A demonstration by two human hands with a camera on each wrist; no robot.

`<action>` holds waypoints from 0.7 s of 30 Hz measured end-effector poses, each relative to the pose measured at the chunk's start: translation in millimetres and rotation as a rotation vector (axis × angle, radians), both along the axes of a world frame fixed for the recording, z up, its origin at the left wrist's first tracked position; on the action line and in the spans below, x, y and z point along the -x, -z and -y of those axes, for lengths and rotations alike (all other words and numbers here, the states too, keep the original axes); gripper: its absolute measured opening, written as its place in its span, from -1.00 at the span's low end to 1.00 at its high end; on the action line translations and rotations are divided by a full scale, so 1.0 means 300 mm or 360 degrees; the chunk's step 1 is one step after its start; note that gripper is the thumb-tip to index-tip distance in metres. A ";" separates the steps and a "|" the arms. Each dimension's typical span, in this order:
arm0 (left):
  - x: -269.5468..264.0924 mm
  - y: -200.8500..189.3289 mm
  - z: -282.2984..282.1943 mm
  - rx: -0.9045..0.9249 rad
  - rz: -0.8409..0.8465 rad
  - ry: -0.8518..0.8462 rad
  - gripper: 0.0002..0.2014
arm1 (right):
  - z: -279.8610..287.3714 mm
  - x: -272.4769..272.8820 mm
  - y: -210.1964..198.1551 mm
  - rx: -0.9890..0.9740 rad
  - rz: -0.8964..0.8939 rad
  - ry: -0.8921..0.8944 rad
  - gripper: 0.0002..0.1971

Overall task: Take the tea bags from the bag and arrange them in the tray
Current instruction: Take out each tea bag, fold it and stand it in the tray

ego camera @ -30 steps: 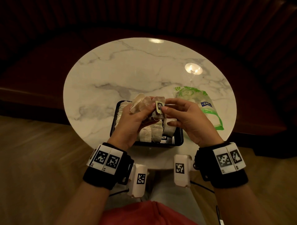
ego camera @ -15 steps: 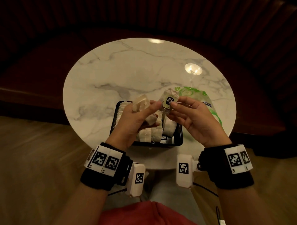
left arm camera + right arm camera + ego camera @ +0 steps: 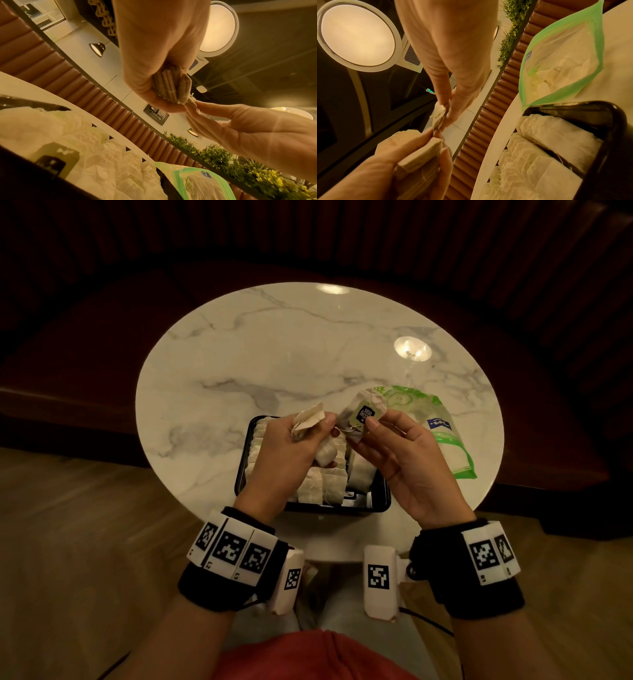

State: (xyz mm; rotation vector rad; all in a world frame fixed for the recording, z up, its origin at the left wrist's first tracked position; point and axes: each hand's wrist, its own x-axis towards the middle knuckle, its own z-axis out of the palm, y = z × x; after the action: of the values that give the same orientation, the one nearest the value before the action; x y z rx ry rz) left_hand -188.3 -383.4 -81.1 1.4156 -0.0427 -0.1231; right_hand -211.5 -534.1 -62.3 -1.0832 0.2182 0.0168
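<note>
Both hands are raised over a black tray [image 3: 383, 501] that holds rows of white tea bags [image 3: 329, 484]. My left hand [image 3: 301, 436] grips a small stack of tea bags [image 3: 308, 419], seen edge-on in the left wrist view as a bundle of tea bags [image 3: 171, 86]. My right hand [image 3: 373, 426] pinches a single tea bag with a dark tag [image 3: 363, 414], drawn a little away from the stack. A green-edged clear plastic bag [image 3: 442, 426] lies on the table to the right of the tray, its mouth open, with more tea bags inside the plastic bag [image 3: 559, 65].
The round white marble table [image 3: 274, 354] stands in front of a dark padded bench [image 3: 102, 337]. The tray [image 3: 607, 121] sits near the table's front edge, the plastic bag near its right edge. Wooden floor lies below on both sides.
My right hand has pulled one tagged tea bag up and to the right, away from the stack in my left hand. The left hand has stayed roughly in place over the tray.
</note>
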 end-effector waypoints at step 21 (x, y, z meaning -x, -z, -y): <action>0.013 -0.030 -0.017 -0.0229 0.0274 0.0045 -0.88 | -0.004 0.008 -0.016 0.0061 -0.0138 -0.0236 -0.80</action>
State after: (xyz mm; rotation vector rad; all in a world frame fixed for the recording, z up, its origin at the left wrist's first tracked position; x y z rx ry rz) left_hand -192.2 -378.4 -72.0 1.5668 -0.1995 -0.0273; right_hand -214.0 -532.8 -57.5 -1.1360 0.2166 0.1933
